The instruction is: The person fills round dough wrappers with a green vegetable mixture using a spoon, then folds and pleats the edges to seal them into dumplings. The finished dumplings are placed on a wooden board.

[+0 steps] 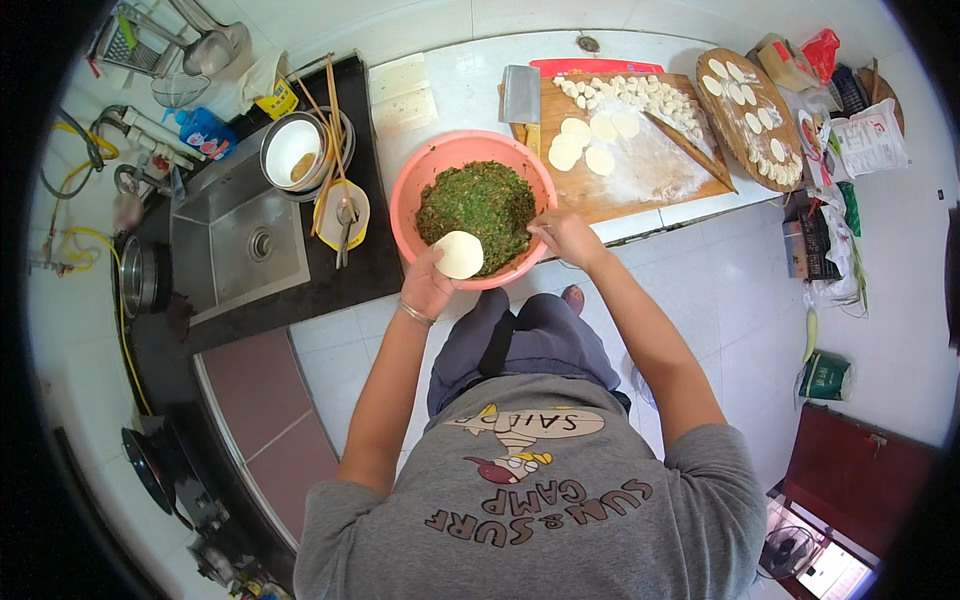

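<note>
My left hand [428, 288] holds a round dough wrapper [459, 255] over the near edge of a pink basin [402, 205]. Chopped green filling [474, 205] heaps up inside the basin. At the basin's right rim is my right hand [568, 238], its fingers pinched together; what they grip, if anything, is too small to make out. Further right, a floured wooden board [625, 205] carries several flat wrappers [600, 161], many small dough lumps [645, 92] and a slanting wooden rolling pin [690, 152].
A cleaver [521, 95] lies at the board's left edge. Beyond the board, a round tray [742, 120] bears more wrappers and dough lumps. Left of the basin stand a white bowl [287, 140], long chopsticks [333, 105], a yellow bowl [357, 195] with a spoon, and a steel sink [215, 265].
</note>
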{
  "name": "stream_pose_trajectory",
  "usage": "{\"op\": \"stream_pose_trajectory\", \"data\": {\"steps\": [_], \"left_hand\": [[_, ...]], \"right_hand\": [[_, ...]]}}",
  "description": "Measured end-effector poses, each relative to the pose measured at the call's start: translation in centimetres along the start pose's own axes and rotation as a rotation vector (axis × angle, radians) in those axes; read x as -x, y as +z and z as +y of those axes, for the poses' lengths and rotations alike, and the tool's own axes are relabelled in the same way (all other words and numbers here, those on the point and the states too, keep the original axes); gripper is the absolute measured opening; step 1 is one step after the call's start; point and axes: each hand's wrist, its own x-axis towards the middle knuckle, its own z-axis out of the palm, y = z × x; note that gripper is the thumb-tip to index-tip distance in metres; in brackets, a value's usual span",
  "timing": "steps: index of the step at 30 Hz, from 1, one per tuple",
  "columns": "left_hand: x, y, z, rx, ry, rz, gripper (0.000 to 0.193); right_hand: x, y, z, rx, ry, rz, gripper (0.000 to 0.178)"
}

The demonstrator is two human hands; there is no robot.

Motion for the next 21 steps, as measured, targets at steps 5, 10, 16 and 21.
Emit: {"op": "stream_pose_trajectory", "data": {"steps": [5,10,16,21], "left_hand": [[-0.2,0.1,-0.2,-0.035,0.013,0.021,0.042],[-0.4,-0.2,-0.4,-0.034,0.021,0.057,0.042],[-0.8,-0.6,-0.1,-0.028,0.040,0.123,0.039],[-1.0,-1.3,0.2,-0.039,0.054,0.171,0.041]], "right_hand": [[1.8,1.1,-0.9,-0.066,0.069,0.065,0.021],[2.1,1.9,-1.6,-0.174,0.101,0.118,0.023],[1.2,3.7,-0.5,-0.562,0.587,0.210,0.029],[0.3,3.5,0.4,-0.959,0.931,0.213,0.025]]}}
